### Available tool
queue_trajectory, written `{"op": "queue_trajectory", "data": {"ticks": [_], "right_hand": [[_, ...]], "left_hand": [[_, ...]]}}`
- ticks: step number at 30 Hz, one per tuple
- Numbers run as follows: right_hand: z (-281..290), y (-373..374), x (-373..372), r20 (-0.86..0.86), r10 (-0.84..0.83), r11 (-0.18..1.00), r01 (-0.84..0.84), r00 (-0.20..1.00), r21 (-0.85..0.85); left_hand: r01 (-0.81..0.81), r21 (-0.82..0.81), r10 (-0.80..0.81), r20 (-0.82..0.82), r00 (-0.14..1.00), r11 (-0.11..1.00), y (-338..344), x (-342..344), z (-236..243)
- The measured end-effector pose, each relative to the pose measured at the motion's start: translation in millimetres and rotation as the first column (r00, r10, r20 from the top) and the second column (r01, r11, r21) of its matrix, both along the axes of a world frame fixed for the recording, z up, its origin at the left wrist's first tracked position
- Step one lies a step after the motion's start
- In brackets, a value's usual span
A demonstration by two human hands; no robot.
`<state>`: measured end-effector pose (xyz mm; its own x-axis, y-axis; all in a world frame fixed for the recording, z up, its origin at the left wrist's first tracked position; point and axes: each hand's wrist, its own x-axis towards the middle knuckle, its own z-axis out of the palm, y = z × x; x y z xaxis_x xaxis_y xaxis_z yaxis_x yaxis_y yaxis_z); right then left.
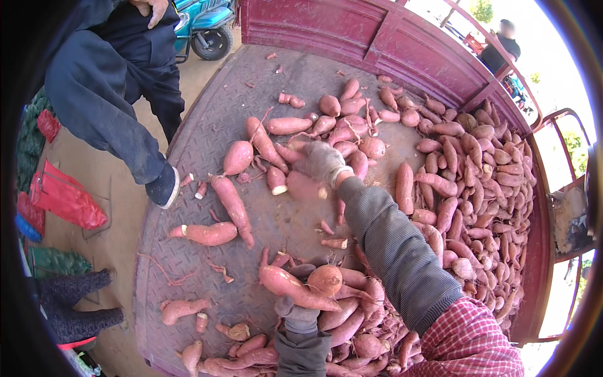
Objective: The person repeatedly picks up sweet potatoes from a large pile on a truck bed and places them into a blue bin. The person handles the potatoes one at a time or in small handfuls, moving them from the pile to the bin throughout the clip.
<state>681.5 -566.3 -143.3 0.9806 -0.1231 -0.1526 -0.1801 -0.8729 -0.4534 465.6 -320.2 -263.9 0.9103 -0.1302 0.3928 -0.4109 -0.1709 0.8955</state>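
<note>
My right hand [320,163], in a pale glove and smeared by motion, reaches over loose pinkish-red sweet potatoes [235,157] at the middle of a metal truck bed [176,270]. A blurred tuber [308,187] is just below it. Low in the view, my left hand [298,317], in a grey glove, touches the underside of a long sweet potato [279,283]; its fingers are mostly hidden. More tubers [358,342] lie heaped around that hand, and small root pieces [226,273] are scattered on the ribbed floor.
A large pile [483,207] fills the right side against the red side wall [414,47]. Another person's leg [100,107] stands beside the left edge, near mesh sacks [66,195]. A teal scooter [195,22] is behind. Another person [499,50] is beyond the wall.
</note>
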Motion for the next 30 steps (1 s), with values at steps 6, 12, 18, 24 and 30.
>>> {"op": "queue_trajectory", "data": {"ticks": [6, 12, 18, 24, 30], "right_hand": [[19.0, 28.3, -70.9, -0.019, -0.137, 0.989, 0.138, 0.99, 0.058], [84.3, 40.0, -131.3, 0.097, 0.514, 0.768, -0.508, 0.852, 0.391], [63.8, -80.6, -9.5, 0.457, -0.022, 0.998, 0.05, 0.889, -0.05], [20.0, -154.5, 90.0, 0.025, -0.147, 0.969, 0.149, 0.989, -0.199], [17.1, -164.5, 104.2, -0.296, -0.215, 0.86, 0.037, 0.931, -0.508]], "left_hand": [[-0.145, -0.412, -0.149, -0.602, 0.784, 0.9, -12.8, -0.6, 61.9], [-0.195, -0.662, -0.373, -0.613, 0.697, 0.724, -22.4, -6.8, 104.7], [-0.181, -0.617, -0.359, -0.644, 0.675, 0.766, -11.8, -16.6, 97.1], [-0.195, -0.518, -0.28, -0.699, 0.658, 0.833, 3.6, -18.0, 84.1], [-0.187, -0.488, -0.277, -0.725, 0.631, 0.853, 4.2, -23.1, 76.8]]}}
